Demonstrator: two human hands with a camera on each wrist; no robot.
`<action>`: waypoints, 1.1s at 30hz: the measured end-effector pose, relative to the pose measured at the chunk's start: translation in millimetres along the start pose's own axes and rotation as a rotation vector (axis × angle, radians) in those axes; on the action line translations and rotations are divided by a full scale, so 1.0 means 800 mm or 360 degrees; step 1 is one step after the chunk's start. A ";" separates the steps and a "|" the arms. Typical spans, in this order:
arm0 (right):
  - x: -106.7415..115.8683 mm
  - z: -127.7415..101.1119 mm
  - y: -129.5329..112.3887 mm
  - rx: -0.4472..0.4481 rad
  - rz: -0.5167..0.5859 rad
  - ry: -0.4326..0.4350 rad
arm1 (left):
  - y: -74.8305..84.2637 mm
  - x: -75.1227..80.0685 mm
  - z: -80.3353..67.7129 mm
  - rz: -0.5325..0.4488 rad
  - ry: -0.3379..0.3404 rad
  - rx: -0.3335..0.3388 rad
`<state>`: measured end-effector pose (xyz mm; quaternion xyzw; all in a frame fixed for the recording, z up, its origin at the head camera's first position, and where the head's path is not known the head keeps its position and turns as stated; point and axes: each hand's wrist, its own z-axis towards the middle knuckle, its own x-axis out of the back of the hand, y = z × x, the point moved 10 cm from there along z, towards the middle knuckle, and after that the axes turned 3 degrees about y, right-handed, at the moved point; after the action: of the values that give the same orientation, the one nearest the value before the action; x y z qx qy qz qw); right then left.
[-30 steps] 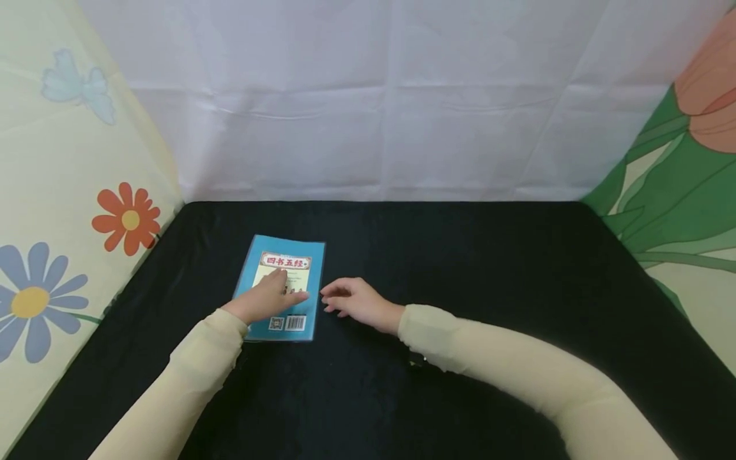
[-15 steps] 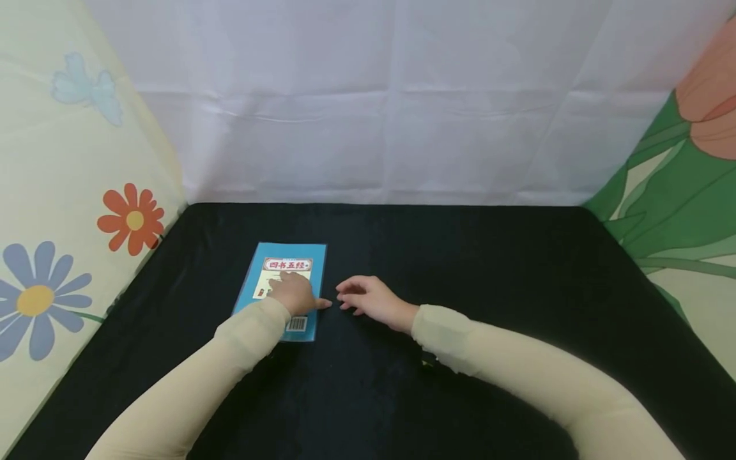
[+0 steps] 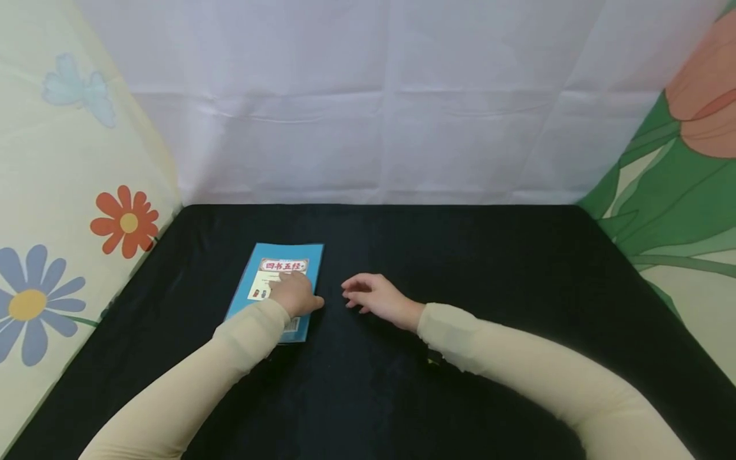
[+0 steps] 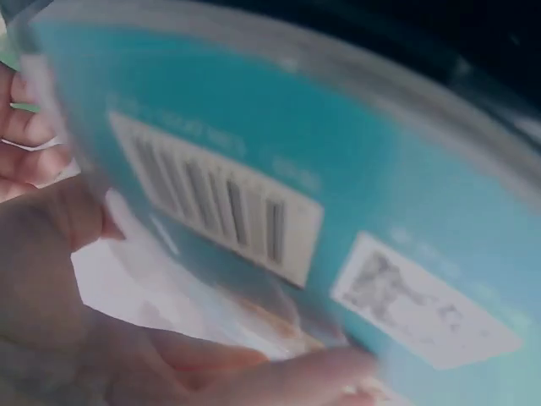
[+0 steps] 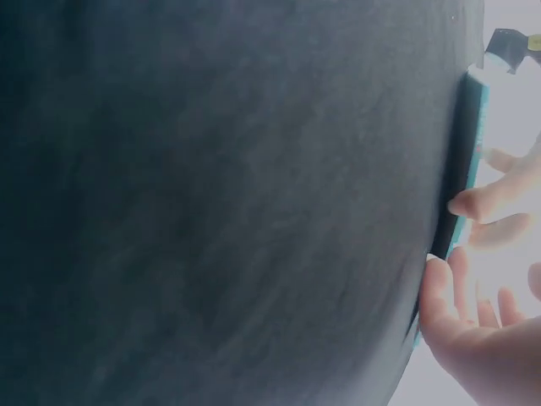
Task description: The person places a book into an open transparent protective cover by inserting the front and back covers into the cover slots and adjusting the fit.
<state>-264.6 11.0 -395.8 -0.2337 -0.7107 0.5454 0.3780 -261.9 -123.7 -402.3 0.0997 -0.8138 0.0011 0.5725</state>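
Observation:
A blue book [image 3: 311, 255] with a cream-and-red title panel lies flat on the left half of the black cloth. My left hand [image 3: 294, 295] rests on its cover, fingers spread over the panel and the thumb reaching to the right edge. Seen from the left wrist, the book's cover [image 4: 254, 93] shows a barcode and a square code, with the left hand's fingers [image 4: 287, 376] against it. To the right of the book, apart from it in the head view, my right hand [image 3: 382, 299] hovers with loosely curved fingers and holds nothing.
Black cloth [image 3: 460, 255] covers the table. A white sheet [image 3: 379, 96] hangs behind it, with flower-printed panels on both sides. Beneath the right cuff in the head view is a small dark object [image 3: 434, 358], mostly hidden.
My left hand has moved right across the cover, bringing its thumb to the right edge. The book has turned slightly. My right hand has drawn a little farther right, away from it.

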 end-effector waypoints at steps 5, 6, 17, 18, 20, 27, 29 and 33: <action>0.004 -0.002 0.003 0.0007 -0.0005 0.0008 | 0.010 0.010 -0.007 -0.0091 0.0078 -0.0124; 0.004 -0.002 0.005 -0.0001 0.0001 0.0009 | 0.012 0.013 -0.009 -0.0123 0.0092 -0.0152; 0.012 -0.003 0.013 -0.0022 0.0054 0.0037 | 0.009 0.065 -0.039 -0.0340 0.0320 -0.0298; 0.013 -0.003 0.012 -0.0025 0.0063 0.0039 | 0.009 0.069 -0.041 -0.0335 0.0336 -0.0299; 0.013 -0.002 0.013 -0.0032 0.0094 0.0053 | 0.008 0.077 -0.046 -0.0322 0.0372 -0.0310; 0.017 0.000 0.018 -0.0106 0.0175 0.0126 | 0.005 0.109 -0.059 -0.0370 0.0467 -0.0331; 0.017 0.000 0.018 -0.0096 0.0175 0.0128 | 0.005 0.117 -0.061 -0.0420 0.0478 -0.0350; 0.016 0.001 0.017 -0.0100 0.0221 0.0133 | 0.004 0.123 -0.064 -0.0579 0.0414 -0.0363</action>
<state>-273.9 24.2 -405.0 -0.3166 -0.6931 0.5375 0.3611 -246.6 -130.2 -292.9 0.1782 -0.6968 -0.1811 0.6708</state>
